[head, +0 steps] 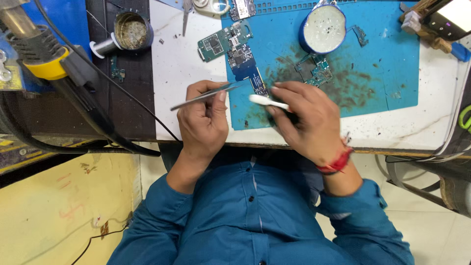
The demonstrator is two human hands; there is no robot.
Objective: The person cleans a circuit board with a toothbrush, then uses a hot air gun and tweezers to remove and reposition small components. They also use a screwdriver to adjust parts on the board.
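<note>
At the far left a hot-air tool with a yellow collar lies across a dark mat, its black hose trailing toward the near edge. Just right of it, farther back, stands a round tin of brass wool.

The left hand hovers over the white table, fingers closed around a pair of metal tweezers. The tweezers lie nearly level, one end sticking out to the left past the knuckles, the other end pointing right toward the board work.

Between the two hands, on the blue work mat, sits a small blue circuit board, with a green circuit board just beyond it to the left.

The right hand is curled shut on a white-handled brush, whose white handle pokes out to the left; its working end is hidden under the fingers. A red thread band circles that wrist.

Farther back and right, a dark board fragment rests on a stained patch of the mat, and a round blue tub of pale paste stands behind it. At the far right corner a dark device with a lit screen sits at an angle.
</note>
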